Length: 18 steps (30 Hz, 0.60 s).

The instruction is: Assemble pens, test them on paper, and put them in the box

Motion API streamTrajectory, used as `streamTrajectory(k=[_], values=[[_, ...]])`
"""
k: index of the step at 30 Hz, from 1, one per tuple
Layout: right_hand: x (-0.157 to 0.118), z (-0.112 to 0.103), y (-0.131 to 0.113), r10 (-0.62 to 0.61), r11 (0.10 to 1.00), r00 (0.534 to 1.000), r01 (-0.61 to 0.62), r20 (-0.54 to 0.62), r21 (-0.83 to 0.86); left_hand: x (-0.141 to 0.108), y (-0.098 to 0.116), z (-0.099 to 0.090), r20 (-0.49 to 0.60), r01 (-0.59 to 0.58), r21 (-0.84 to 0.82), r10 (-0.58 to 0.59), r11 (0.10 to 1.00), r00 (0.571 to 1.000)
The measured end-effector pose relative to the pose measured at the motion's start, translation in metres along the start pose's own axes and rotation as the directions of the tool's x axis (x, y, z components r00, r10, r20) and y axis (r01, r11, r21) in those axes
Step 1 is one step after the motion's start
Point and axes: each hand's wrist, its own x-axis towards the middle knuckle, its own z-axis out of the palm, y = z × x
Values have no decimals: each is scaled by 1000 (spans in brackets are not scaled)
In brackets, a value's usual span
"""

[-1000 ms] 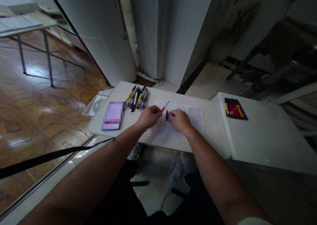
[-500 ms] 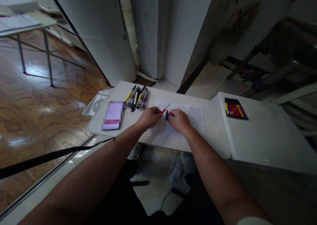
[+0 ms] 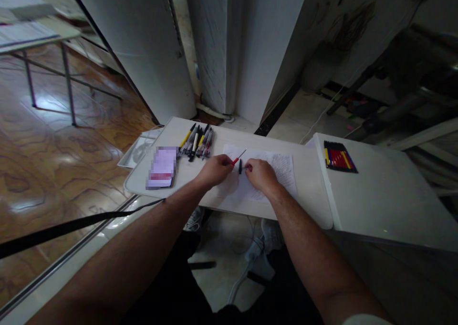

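My left hand (image 3: pixel 216 169) pinches a slim red pen part (image 3: pixel 235 161) with a thin dark tip pointing up and to the right. Just right of it a short black piece, perhaps a cap (image 3: pixel 240 166), stands or lies over the paper. My right hand (image 3: pixel 260 173) is closed beside that piece, its fingertips pressed together; whatever they hold is too small to make out. Both hands are over a sheet of paper (image 3: pixel 284 165) covered in handwriting. Several pens (image 3: pixel 195 142) lie in a pile behind my left hand.
A phone (image 3: pixel 162 167) with a blurred screen lies at the table's left end. On the adjoining white surface (image 3: pixel 390 196) to the right sits a pack of black, red and yellow pens (image 3: pixel 339 157). A white pillar (image 3: pixel 268 43) rises behind the table (image 3: pixel 311 186).
My right hand has drawn slightly away from the black piece, and its fingers have curled in more. My left hand keeps its pinch on the red part.
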Motion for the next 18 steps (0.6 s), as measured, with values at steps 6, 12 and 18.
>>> streamTrajectory(k=[6,12,18], values=[[0,-1,-3,24,1000,1000,-24,1,-2,-1,1,0,-4,-7,-13,6,1000,1000],[-1,-1,-5,27,999,999,-26,35,-31,2,-2,1,-33,-49,-83,46,995,998],[0,3,-3,7,999,1000,-6,-7,42,5,-4,2,-69,-95,-162,85,982,994]])
